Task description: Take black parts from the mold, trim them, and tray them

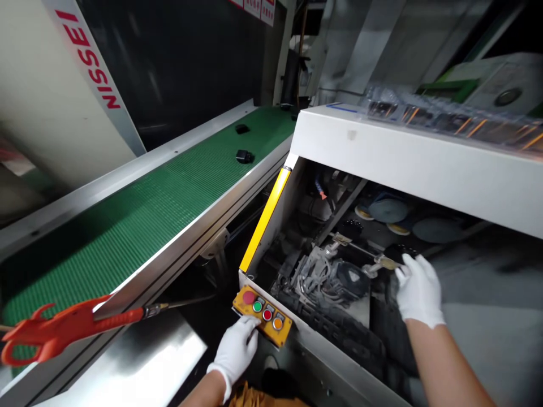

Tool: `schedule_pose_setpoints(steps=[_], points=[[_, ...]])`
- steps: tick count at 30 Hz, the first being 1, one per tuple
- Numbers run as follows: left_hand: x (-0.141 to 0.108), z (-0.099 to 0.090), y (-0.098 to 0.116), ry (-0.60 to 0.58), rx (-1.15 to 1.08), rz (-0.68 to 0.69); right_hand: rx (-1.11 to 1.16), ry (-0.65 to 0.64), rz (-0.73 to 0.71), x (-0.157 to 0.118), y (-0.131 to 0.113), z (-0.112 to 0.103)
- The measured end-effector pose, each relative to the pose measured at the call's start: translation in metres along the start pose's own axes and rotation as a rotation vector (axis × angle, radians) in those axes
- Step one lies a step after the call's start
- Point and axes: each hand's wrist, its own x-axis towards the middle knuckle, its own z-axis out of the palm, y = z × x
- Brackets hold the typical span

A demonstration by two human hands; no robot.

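Observation:
My left hand (237, 346), in a white glove, is at the lower edge of a yellow control box (263, 314) with red, green and orange buttons. Its fingers are curled and bunched near the green button; nothing can be made out in them. My right hand (419, 288), also gloved, reaches into the open bay of a white machine (407, 164). Its fingertips are at the end of a metal fixture (387, 262), beside a round black part (401, 250). Whether they grip the fixture is unclear.
A green conveyor belt (156, 198) carries black parts (244, 156) on the left. An orange air gun (72, 328) lies near its front edge. Clear plastic trays (449, 120) stand on the machine top. A yellow strip (266, 219) lines the bay's left edge.

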Motion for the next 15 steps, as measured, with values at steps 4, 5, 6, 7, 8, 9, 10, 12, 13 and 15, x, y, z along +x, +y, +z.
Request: schedule_pose_setpoints(steps=[4, 5, 6, 7, 8, 9, 10, 12, 13, 15], points=[[0.007, 0.001, 0.01, -0.075, 0.258, 0.032, 0.061, 0.002, 0.023, -0.013, -0.011, 0.014], [0.01, 0.0, 0.013, -0.098, 0.322, 0.008, 0.052, 0.011, 0.014, -0.014, -0.012, 0.017], [0.013, -0.001, 0.016, -0.127, 0.379, -0.018, 0.049, 0.02, 0.01, -0.013, -0.013, 0.019], [0.016, -0.002, 0.019, -0.156, 0.427, -0.04, 0.047, 0.028, 0.01, -0.012, -0.013, 0.021], [0.019, -0.004, 0.022, -0.181, 0.464, -0.054, 0.048, 0.039, 0.013, -0.01, -0.012, 0.023], [0.022, -0.005, 0.025, -0.201, 0.493, -0.063, 0.046, 0.055, 0.019, -0.007, -0.011, 0.025], [0.024, -0.006, 0.028, -0.216, 0.516, -0.069, 0.037, 0.075, 0.025, -0.005, -0.009, 0.028], [0.027, -0.006, 0.034, -0.231, 0.557, -0.084, 0.008, 0.118, 0.023, 0.0, -0.006, 0.032], [0.028, -0.007, 0.035, -0.237, 0.578, -0.087, -0.01, 0.137, 0.017, 0.001, -0.005, 0.034], [0.028, -0.006, 0.037, -0.247, 0.618, -0.086, -0.041, 0.16, 0.001, 0.0, -0.001, 0.037]])
